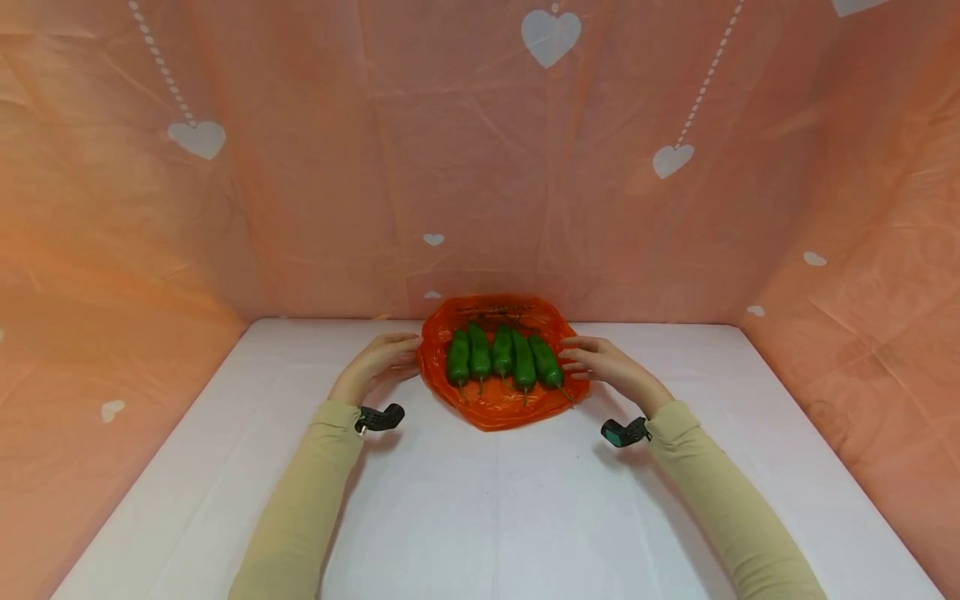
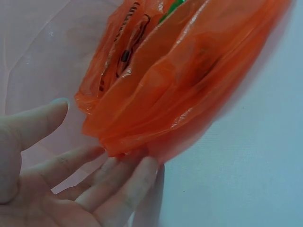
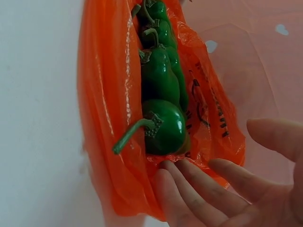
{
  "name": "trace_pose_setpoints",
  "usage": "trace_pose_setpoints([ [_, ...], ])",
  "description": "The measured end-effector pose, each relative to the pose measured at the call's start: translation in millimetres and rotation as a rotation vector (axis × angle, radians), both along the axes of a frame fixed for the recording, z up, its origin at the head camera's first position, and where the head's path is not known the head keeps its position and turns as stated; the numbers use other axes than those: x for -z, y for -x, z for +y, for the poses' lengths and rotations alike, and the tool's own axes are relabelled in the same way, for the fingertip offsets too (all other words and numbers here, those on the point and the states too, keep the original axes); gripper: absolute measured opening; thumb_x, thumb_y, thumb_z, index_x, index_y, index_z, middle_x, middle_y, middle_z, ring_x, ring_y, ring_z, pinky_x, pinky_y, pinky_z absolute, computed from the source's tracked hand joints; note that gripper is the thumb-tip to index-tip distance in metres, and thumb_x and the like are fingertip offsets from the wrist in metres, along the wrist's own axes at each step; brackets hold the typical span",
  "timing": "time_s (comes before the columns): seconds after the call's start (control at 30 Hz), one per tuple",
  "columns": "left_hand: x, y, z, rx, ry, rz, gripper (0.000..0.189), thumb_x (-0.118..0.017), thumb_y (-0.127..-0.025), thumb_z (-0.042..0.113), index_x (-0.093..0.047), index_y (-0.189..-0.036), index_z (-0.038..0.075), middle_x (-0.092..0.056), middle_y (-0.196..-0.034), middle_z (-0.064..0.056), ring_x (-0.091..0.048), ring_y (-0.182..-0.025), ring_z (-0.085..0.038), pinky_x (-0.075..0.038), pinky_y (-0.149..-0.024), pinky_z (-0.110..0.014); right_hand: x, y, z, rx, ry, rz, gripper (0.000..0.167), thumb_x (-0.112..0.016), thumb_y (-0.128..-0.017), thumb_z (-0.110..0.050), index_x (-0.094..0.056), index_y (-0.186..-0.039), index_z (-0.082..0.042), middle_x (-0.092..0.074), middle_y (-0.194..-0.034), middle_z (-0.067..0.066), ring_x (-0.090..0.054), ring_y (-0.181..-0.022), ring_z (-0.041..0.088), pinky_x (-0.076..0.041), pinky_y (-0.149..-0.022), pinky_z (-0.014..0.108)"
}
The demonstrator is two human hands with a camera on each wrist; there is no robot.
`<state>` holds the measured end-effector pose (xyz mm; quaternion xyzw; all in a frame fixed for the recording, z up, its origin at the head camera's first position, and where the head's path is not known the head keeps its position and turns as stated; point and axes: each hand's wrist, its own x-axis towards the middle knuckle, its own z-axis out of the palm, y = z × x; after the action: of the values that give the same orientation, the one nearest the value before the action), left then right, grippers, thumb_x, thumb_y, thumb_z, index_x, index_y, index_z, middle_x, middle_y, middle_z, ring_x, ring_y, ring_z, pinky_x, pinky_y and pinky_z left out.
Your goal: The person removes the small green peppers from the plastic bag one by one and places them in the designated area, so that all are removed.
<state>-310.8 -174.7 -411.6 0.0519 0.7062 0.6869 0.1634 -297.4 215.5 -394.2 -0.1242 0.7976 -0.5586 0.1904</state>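
In the head view, several green peppers (image 1: 502,352) lie side by side, stems toward the person, in an orange plastic bag (image 1: 495,412) whose rim is spread open. My left hand (image 1: 382,358) is at the bag's left edge; in the left wrist view its fingers (image 2: 125,189) are extended, their tips at the underside of the orange film, thumb apart. On the opposite side is my right hand (image 1: 607,367). The right wrist view shows its straight fingers (image 3: 208,189) touching the bag's edge beside the nearest pepper (image 3: 163,127), with the thumb held away.
The bag stands on a white table (image 1: 487,508) near its back edge. An orange cloth with white hearts (image 1: 551,37) rises behind and on both sides. Dark wrist-worn cameras (image 1: 382,417) sit on both wrists, below beige sleeves (image 1: 300,500).
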Motion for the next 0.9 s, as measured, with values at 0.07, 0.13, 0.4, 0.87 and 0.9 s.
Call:
trace_pose_setpoints([
  [0.07,0.3,-0.2,0.6,0.001,0.006,0.006,0.045,-0.05,-0.101,0.016,-0.041,-0.134,-0.014,-0.054,-0.124,-0.03,-0.061,-0.105,-0.029,-0.044,-0.099,-0.047,0.8,1.1,-0.5,0.004,-0.009,-0.004,0.053,-0.049,-0.101,-0.023,-0.035,-0.141,0.008,-0.045,-0.136,0.029,-0.054,-0.115,0.037,-0.046,-0.098,0.044],
  [0.13,0.6,-0.2,1.4,-0.012,0.01,-0.003,0.046,-0.052,-0.1,0.016,-0.042,-0.134,-0.013,-0.056,-0.123,-0.027,-0.061,-0.102,-0.027,-0.045,-0.098,-0.046,1.8,2.0,-0.9,-0.003,-0.015,-0.003,0.054,-0.048,-0.101,-0.023,-0.034,-0.142,0.009,-0.044,-0.137,0.029,-0.053,-0.116,0.037,-0.046,-0.098,0.043],
  [0.4,4.7,1.1,5.1,-0.053,-0.008,0.001,0.049,-0.059,-0.095,0.006,-0.04,-0.137,-0.012,-0.052,-0.127,-0.029,-0.066,-0.09,-0.023,-0.051,-0.09,-0.042,4.3,4.4,-4.6,-0.018,-0.037,0.003,0.054,-0.048,-0.101,-0.021,-0.032,-0.142,0.011,-0.045,-0.135,0.03,-0.055,-0.113,0.038,-0.048,-0.095,0.043],
  [0.87,6.3,3.4,13.3,-0.139,0.045,0.024,0.051,-0.063,-0.09,-0.001,-0.043,-0.136,-0.01,-0.051,-0.124,-0.032,-0.066,-0.084,-0.022,-0.053,-0.086,-0.044,7.6,10.2,-12.2,0.041,-0.073,-0.006,0.049,-0.05,-0.1,-0.019,-0.039,-0.139,0.008,-0.053,-0.126,0.025,-0.061,-0.099,0.028,-0.054,-0.087,0.037],
  [0.9,6.3,3.3,13.4,-0.141,0.044,0.025,0.051,-0.063,-0.09,-0.002,-0.043,-0.136,-0.011,-0.051,-0.125,-0.032,-0.066,-0.085,-0.023,-0.052,-0.087,-0.045,7.8,10.5,-12.3,0.041,-0.072,-0.006,0.049,-0.05,-0.1,-0.019,-0.039,-0.139,0.009,-0.053,-0.125,0.025,-0.061,-0.098,0.027,-0.054,-0.087,0.037],
])
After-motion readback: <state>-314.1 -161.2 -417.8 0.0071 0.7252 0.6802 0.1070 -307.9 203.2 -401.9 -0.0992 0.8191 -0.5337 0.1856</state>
